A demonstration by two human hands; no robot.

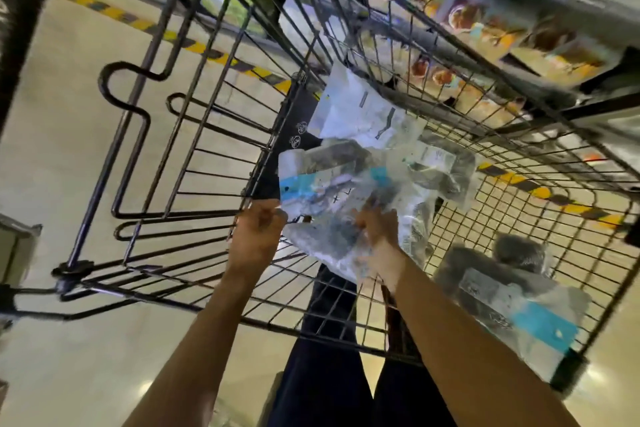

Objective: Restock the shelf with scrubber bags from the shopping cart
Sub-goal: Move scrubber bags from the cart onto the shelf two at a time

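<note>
I look down into a black wire shopping cart (194, 163). Both my hands reach into it. My left hand (258, 230) pinches the lower left edge of a clear scrubber bag (325, 184) with a light blue label. My right hand (379, 230) grips the crumpled plastic of scrubber bags just to the right. A white-backed bag (353, 111) lies above them, and another bag (440, 170) with dark scrubbers lies to the right. One more scrubber bag (512, 302) with a blue band rests in the cart's near right corner. The picture is blurred.
A shelf (485, 28) with colourful packets runs along the upper right, right behind the cart. Yellow and black tape (166, 35) crosses the pale floor. My dark trouser legs (329, 374) show under the cart. The folded child seat frame (138, 135) fills the cart's left side.
</note>
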